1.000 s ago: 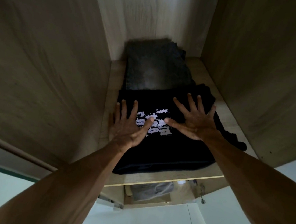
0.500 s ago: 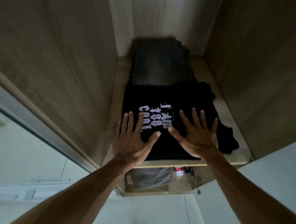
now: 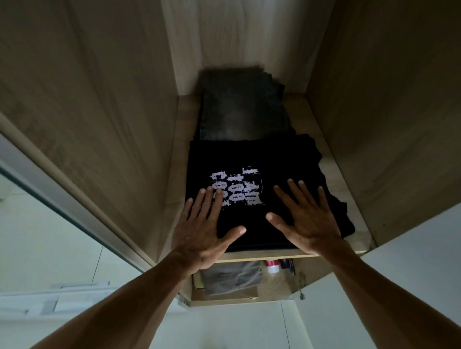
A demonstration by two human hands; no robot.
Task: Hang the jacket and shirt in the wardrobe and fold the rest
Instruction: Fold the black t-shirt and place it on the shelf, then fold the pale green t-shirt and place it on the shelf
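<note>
Head cam: folded black printed tee (image 3: pixel 281 165) sits on the wardrobe shelf (image 3: pixel 266 256), centre frame, in front of a folded dark grey garment (image 3: pixel 241 113). Left hand (image 3: pixel 203 228) and right hand (image 3: pixel 306 222) lie flat on it, fingers (image 3: pixel 305 197) spread wide, holding nothing. I read folding as mostly done. Jacket and shirt are out of view, so I can't tell hanging status.

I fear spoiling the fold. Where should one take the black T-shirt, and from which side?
Likely by the near edge of the black T-shirt, from the open front of the shelf: the wardrobe walls close both sides and a folded grey garment lies behind. It lies flat and wide, so slide the left hand and right hand, both open now, under its near corners.
</note>
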